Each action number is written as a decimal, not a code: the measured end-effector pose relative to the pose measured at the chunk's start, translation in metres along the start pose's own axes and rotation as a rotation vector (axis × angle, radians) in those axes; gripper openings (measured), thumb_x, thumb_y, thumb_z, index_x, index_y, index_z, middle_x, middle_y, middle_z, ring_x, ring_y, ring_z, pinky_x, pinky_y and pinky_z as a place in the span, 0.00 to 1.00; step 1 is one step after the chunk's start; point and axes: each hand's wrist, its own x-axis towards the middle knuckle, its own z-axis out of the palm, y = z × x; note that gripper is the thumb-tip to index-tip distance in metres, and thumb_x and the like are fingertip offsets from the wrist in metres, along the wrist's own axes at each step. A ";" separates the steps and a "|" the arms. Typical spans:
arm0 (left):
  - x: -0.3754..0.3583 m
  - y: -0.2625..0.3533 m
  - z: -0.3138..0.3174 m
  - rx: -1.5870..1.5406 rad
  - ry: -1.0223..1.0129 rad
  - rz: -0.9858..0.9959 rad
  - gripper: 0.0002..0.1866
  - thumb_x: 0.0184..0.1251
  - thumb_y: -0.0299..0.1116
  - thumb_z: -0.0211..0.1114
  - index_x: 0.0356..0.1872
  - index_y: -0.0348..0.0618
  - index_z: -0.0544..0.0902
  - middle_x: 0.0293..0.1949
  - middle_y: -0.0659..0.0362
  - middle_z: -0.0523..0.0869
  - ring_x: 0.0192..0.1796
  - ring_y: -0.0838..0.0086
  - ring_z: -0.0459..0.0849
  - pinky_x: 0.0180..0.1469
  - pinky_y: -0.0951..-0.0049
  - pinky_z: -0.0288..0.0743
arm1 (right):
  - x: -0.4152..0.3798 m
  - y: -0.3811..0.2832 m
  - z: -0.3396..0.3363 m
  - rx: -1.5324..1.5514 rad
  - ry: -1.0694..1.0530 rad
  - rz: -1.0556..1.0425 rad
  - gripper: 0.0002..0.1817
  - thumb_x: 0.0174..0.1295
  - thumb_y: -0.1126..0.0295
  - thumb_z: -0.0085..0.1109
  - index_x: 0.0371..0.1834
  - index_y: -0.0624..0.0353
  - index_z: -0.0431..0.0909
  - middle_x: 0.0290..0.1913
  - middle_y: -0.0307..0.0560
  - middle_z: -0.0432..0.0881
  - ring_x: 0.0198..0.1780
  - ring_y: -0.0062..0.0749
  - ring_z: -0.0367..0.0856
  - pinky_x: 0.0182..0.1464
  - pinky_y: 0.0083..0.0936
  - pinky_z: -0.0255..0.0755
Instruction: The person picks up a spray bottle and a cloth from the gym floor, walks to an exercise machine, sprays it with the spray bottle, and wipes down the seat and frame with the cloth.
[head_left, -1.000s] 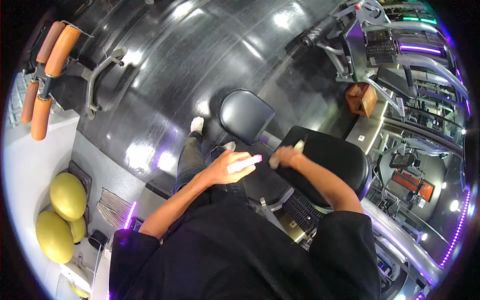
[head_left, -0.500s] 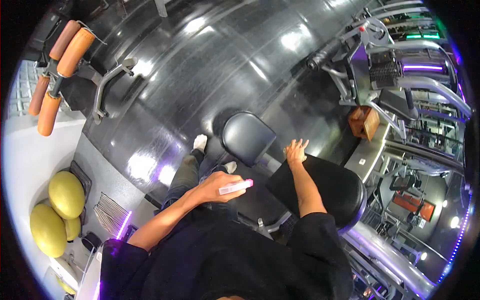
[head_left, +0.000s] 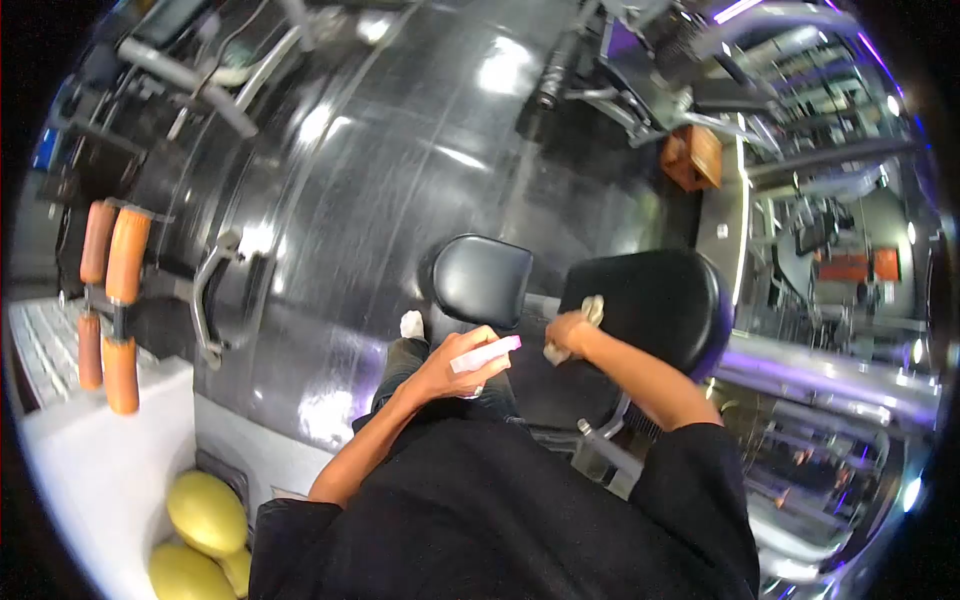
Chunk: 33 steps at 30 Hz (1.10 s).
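My left hand point(head_left: 447, 376), in front of my body, is closed around a spray bottle with a translucent pinkish spray head point(head_left: 485, 355); its lower part is hidden by my fingers and arm. A pale, crumpled cloth point(head_left: 592, 310) is gripped in my right hand point(head_left: 573, 333), sticking out on both sides of the fist. That hand is over the near left edge of a wide black padded bench point(head_left: 655, 300). Just left of it is a smaller black seat pad point(head_left: 483, 283), joined to the bench by a metal bar.
Orange foam rollers point(head_left: 128, 255) on a machine stand at the left, above a white ledge point(head_left: 120, 415). Yellow balls point(head_left: 207, 512) lie at the lower left. A wooden box point(head_left: 692, 158) sits near the mirror, upper right. Weight machines point(head_left: 620, 80) stand beyond.
My view has turned, shifting the room. My right hand has gone from spread fingers at the bench's far corner to a fist around the cloth, nearer me. My left hand still holds the spray bottle.
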 end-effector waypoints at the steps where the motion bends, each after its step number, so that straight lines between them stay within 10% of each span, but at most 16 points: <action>1: 0.007 0.001 0.002 0.001 -0.020 0.052 0.09 0.63 0.32 0.67 0.39 0.40 0.79 0.24 0.59 0.84 0.23 0.76 0.82 0.28 0.72 0.74 | -0.013 0.004 -0.003 -0.194 0.201 0.175 0.17 0.59 0.64 0.56 0.52 0.47 0.83 0.51 0.45 0.83 0.56 0.42 0.79 0.54 0.38 0.72; 7: 0.045 0.019 0.015 0.048 -0.220 0.068 0.09 0.64 0.33 0.67 0.38 0.39 0.78 0.27 0.60 0.86 0.26 0.76 0.84 0.29 0.74 0.75 | -0.193 0.055 -0.077 -0.078 0.781 0.756 0.11 0.54 0.70 0.58 0.38 0.45 0.87 0.47 0.44 0.80 0.53 0.41 0.77 0.50 0.34 0.74; 12: 0.061 0.033 0.025 0.079 -0.278 0.072 0.09 0.65 0.33 0.66 0.38 0.40 0.78 0.30 0.61 0.87 0.28 0.78 0.84 0.32 0.76 0.75 | -0.261 0.031 -0.016 0.338 1.416 0.631 0.18 0.46 0.81 0.60 0.41 0.50 0.84 0.56 0.50 0.77 0.62 0.46 0.72 0.59 0.35 0.71; 19: 0.059 0.058 0.050 0.061 -0.215 -0.008 0.06 0.65 0.30 0.64 0.37 0.40 0.78 0.30 0.62 0.85 0.28 0.79 0.82 0.32 0.77 0.75 | -0.263 -0.049 0.043 0.878 1.563 0.738 0.31 0.40 0.89 0.55 0.50 0.50 0.81 0.57 0.49 0.74 0.67 0.51 0.67 0.67 0.41 0.63; 26: 0.070 0.082 0.087 0.127 -0.164 0.079 0.07 0.63 0.26 0.66 0.38 0.40 0.78 0.31 0.60 0.86 0.28 0.80 0.83 0.31 0.77 0.75 | -0.250 0.023 0.038 0.852 1.862 0.557 0.25 0.47 0.84 0.58 0.51 0.52 0.79 0.54 0.51 0.73 0.65 0.57 0.68 0.64 0.44 0.65; 33: 0.071 0.094 0.115 0.099 -0.041 0.120 0.07 0.63 0.25 0.65 0.40 0.38 0.77 0.30 0.61 0.86 0.26 0.82 0.81 0.29 0.79 0.75 | -0.230 0.135 0.004 1.159 1.607 0.076 0.16 0.56 0.82 0.55 0.48 0.62 0.78 0.44 0.47 0.83 0.49 0.36 0.81 0.55 0.27 0.70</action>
